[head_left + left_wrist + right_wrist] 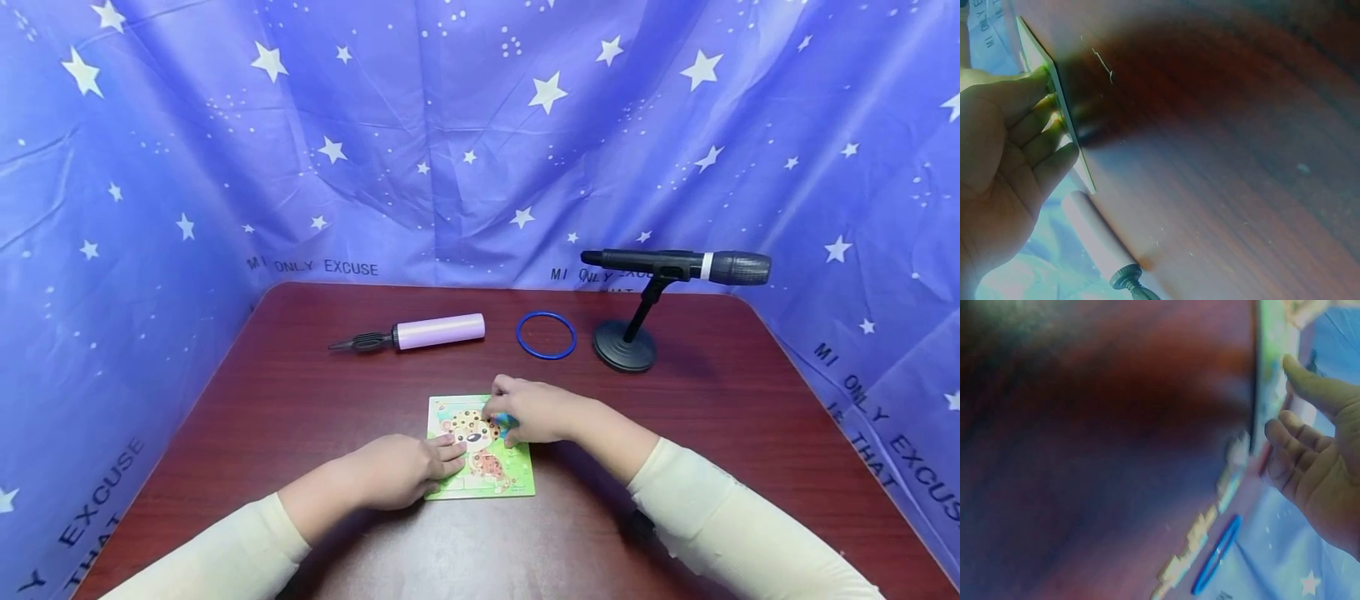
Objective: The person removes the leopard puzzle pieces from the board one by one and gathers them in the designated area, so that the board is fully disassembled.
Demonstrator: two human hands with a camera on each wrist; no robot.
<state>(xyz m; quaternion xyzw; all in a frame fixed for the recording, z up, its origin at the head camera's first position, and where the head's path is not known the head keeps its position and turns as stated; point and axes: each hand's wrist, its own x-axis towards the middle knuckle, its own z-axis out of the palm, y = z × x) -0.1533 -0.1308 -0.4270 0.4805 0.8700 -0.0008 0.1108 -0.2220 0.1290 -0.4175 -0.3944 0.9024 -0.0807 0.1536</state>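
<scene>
A jigsaw puzzle board (pixel 486 485) with a spotted cartoon animal on a green ground lies on the table. My left hand (pixel 401 471) rests on its left side, fingers stretched onto the picture; the left wrist view shows the board (pixel 1060 94) edge-on at these fingertips. Over the upper right part of the board is my right hand (pixel 542 410), fingers bent and thumb spread apart from them. In the right wrist view, the right thumb (pixel 1316 384) reaches the board; no piece shows between thumb and fingers. Blurred puzzle pieces (pixel 1179 565) lie beyond the board there, hidden in the head view.
Behind the board lie a lilac hand pump (pixel 441 331) with a black nozzle and a blue ring (pixel 547 357). A black microphone (pixel 675 265) on a round-based stand (pixel 625 350) stands at the back right. A starry purple curtain (pixel 420 108) surrounds the dark red table (pixel 300 392).
</scene>
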